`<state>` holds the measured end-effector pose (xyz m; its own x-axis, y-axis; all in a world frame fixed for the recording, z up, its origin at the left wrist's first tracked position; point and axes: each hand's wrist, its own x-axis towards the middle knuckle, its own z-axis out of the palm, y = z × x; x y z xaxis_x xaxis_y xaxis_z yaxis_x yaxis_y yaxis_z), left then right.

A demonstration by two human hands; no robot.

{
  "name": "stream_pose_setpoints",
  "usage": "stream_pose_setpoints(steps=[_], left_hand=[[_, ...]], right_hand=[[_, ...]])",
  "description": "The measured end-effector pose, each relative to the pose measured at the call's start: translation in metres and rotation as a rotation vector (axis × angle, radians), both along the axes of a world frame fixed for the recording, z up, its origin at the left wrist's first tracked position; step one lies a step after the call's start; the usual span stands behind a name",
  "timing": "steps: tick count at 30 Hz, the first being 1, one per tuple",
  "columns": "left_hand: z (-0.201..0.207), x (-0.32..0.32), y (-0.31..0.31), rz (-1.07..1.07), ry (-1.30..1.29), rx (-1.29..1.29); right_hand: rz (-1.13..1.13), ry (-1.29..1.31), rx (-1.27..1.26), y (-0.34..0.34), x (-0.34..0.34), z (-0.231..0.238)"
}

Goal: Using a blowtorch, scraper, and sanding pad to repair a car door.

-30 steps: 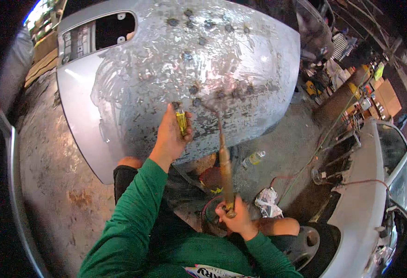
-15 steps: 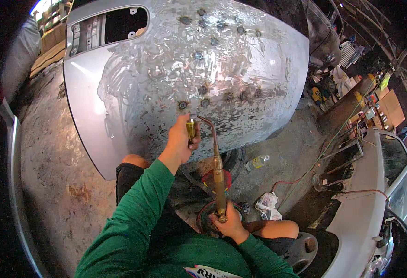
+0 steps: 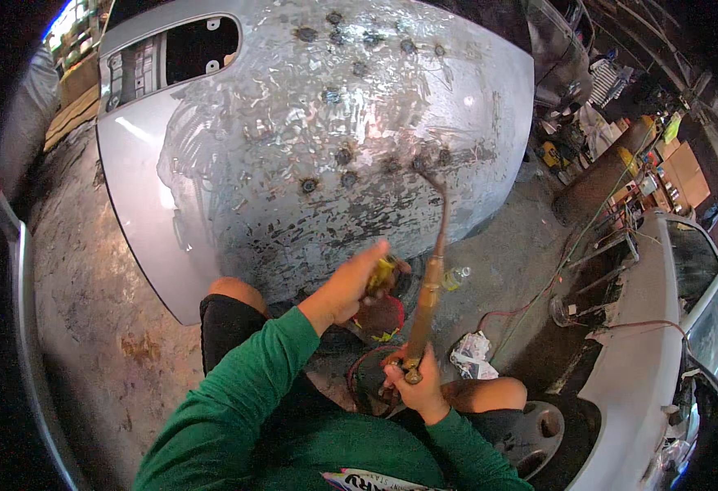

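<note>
My right hand (image 3: 418, 386) is closed round the lower end of a brass gas torch (image 3: 427, 304). The torch stands up and away from me, and its thin bent tip overlaps the row of dark burnt spots on a silver car body panel (image 3: 203, 164); whether it touches I cannot tell. No flame shows at the tip. To the left of the torch, my left hand (image 3: 344, 288) grips a yellow lighter (image 3: 382, 275), blurred by motion. The panel's middle is bare, scraped metal with scattered dark round marks.
A plastic bottle (image 3: 455, 278) lies on the floor beyond the torch. Crumpled paper (image 3: 473, 356) sits right of my knee. Red and green hoses (image 3: 531, 309) cross the floor at right. A pale car body (image 3: 633, 360) stands at far right, and a metal strip (image 3: 23, 303) runs along the left.
My left hand with the lighter has drawn back toward me and to the right. My right hand has swung the torch up and right, its tip now over the panel's burnt spots.
</note>
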<state>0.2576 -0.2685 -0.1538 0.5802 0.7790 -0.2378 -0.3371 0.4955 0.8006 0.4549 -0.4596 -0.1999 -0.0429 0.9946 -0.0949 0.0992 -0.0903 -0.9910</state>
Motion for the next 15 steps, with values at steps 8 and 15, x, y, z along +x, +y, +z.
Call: stream_pose_setpoints(steps=[8, 15], left_hand=[[0.024, -0.049, 0.05, 0.546, -0.205, -0.052], [-0.008, -0.028, 0.025, 0.531, -0.244, 0.095]], right_hand=[[0.18, -0.538, 0.205, -0.004, -0.011, -0.009], [0.115, -0.213, -0.026, -0.006, -0.01, -0.003]])
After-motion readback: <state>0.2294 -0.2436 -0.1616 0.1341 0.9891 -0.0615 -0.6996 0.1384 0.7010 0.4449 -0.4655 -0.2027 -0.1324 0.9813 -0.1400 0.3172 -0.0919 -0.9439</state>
